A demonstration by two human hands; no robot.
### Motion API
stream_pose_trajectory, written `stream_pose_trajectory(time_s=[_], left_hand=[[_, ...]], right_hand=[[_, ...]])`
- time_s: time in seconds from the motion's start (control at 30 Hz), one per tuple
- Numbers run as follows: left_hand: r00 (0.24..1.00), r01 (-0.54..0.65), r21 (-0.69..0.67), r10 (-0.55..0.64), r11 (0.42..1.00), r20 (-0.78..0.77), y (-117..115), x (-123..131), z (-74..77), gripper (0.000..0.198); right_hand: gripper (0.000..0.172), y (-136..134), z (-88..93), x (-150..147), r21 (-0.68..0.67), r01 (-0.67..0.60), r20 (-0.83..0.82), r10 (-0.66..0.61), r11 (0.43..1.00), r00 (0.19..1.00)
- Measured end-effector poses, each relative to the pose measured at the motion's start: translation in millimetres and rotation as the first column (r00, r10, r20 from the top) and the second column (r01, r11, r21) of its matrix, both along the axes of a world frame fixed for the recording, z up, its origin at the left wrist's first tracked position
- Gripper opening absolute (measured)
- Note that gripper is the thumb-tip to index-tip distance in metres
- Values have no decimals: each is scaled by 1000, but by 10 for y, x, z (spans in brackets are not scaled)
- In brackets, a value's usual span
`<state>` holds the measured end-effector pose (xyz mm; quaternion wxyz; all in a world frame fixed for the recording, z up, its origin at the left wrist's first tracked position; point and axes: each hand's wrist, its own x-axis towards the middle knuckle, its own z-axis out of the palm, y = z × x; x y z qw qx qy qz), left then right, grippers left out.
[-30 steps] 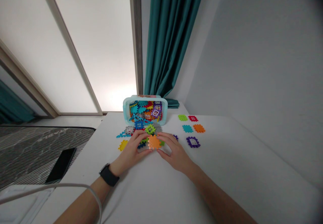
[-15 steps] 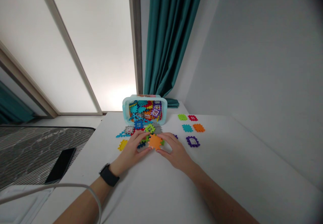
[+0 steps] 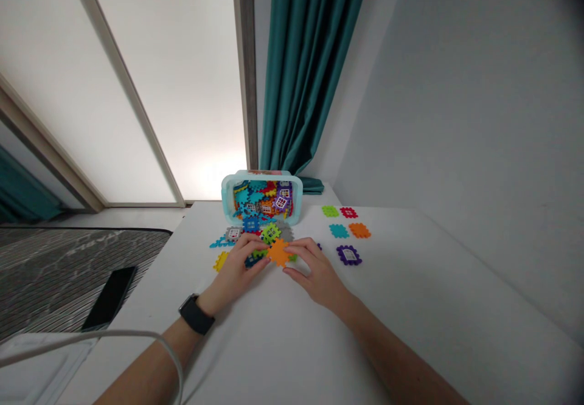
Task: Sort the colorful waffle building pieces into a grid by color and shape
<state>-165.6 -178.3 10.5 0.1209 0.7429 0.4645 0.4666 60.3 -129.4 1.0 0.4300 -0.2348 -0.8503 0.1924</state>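
Orange plastic interlocking tile (image 3: 278, 253) sits amid the loose pile, held by its notched edges between the fingertips of left hand (image 3: 235, 276) and right hand (image 3: 318, 269). It looks light and stiff, and those edges seem the best hold. Pale-blue tub (image 3: 227, 201) lies at 12 o'clock.

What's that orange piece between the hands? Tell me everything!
The orange piece is a flat, solid plastic tile, roughly square, with small notches all around its edges. It sits slanted between the left hand and right hand, whose fingers seem to touch its sides. A green piece shows just beside its lower right edge.
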Motion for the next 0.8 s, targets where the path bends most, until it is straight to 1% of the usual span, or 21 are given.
stream_pose_trajectory(time_s=[0.13, 0.27, 0.37, 0.53, 0.63, 0.8], left_hand=[[1000, -1, -27, 1, 1000, -5, 5, -39, 25, 15], [1000, 5, -17, -5, 1000, 2, 11, -56, 35, 16], [1000, 18, -24, -18, 1000, -1, 17, -63, 29, 18], [999, 31, -46, -32, 998, -5, 26, -72, 5, 20], [999, 32, -51, -33, 998, -21, 20, -61, 8, 21], [997, 28, -37, -31, 999, -71, -24, -31, 29, 27]], right_hand=[[16, 27, 13, 32, 4, -19, 27, 19, 1000, 999], [13, 32, 10, 41, 6, -17, 41, 16, 1000, 999], [20, 24, 8, 38, -10, -11, 50, 12, 1000, 999], [35, 20, 6, 46, -76, -73, 84, 79, 994, 993], [38, 26, -3, 51, -96, -79, 100, 89, 992, 991], [39, 26, -18, 43, -66, -42, 74, 47, 997, 996]])
